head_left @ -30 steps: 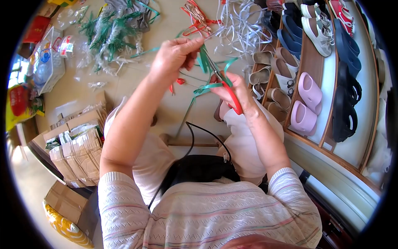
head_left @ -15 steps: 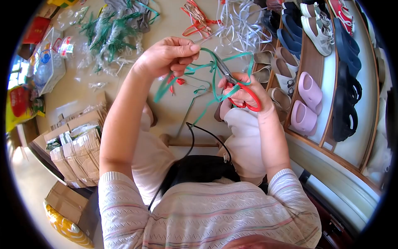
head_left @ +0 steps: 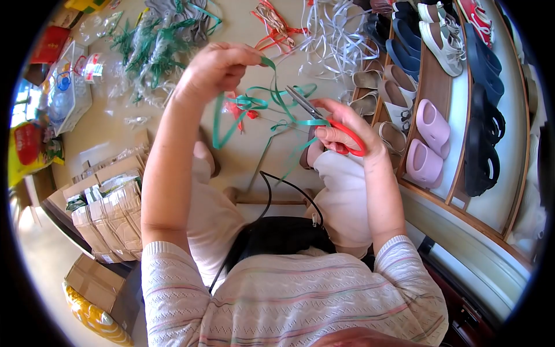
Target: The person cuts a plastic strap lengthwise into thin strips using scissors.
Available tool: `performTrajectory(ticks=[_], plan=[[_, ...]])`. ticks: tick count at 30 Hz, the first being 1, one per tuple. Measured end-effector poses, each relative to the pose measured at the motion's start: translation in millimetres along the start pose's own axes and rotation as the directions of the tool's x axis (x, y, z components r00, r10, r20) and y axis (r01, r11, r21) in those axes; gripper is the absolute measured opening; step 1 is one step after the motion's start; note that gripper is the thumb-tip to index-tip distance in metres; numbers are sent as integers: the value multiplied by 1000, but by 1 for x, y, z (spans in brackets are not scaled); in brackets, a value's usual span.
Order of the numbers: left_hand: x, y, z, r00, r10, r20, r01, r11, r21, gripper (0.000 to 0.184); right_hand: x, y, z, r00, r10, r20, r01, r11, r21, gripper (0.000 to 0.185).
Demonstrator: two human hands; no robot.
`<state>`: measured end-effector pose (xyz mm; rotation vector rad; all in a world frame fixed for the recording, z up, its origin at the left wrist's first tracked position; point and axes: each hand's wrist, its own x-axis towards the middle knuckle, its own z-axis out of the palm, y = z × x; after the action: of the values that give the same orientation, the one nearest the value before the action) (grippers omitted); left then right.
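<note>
My left hand [head_left: 213,70] pinches one end of a green plastic strap [head_left: 275,88], raised above the floor. The strap hangs in loose, tangled loops between my hands, with a knotted bunch near its middle. In my right hand [head_left: 350,132] is a pair of scissors [head_left: 302,100] with red handles and metal blades pointing up and left. The blades look closed or almost so. Part of the green strap passes beside the handles at my right fingers; whether those fingers also grip it I cannot tell. A small red item [head_left: 236,107] lies on the floor below the strap.
Piles of green strips [head_left: 151,55], white straps [head_left: 335,37] and orange straps [head_left: 274,26] lie on the floor ahead. A shoe rack [head_left: 425,87] stands at right. Cardboard boxes [head_left: 110,217] and a white basket [head_left: 75,87] are at left. A black bag [head_left: 283,240] rests on my lap.
My left hand has moved up and left with the strap end. The scissor blades have come away from the strap near that hand, and the loops have shifted and dropped.
</note>
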<state>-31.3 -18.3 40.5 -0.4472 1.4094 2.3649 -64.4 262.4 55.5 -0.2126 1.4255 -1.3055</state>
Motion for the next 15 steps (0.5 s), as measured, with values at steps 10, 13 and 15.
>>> performTrajectory(ticks=[10, 13, 15], plan=[[-7, 9, -15, 993, 113, -23, -114, 993, -39, 13, -35, -7, -57, 998, -26, -53, 21, 995, -96, 48], [-7, 9, -19, 989, 144, 36, -142, 988, -63, 12, -35, 1, -66, 971, -238, 21, 233, 963, 136, 37], [-5, 7, -15, 990, 119, 82, -115, 992, -55, 13, -20, 6, -51, 920, -369, 130, 331, 911, 245, 36]])
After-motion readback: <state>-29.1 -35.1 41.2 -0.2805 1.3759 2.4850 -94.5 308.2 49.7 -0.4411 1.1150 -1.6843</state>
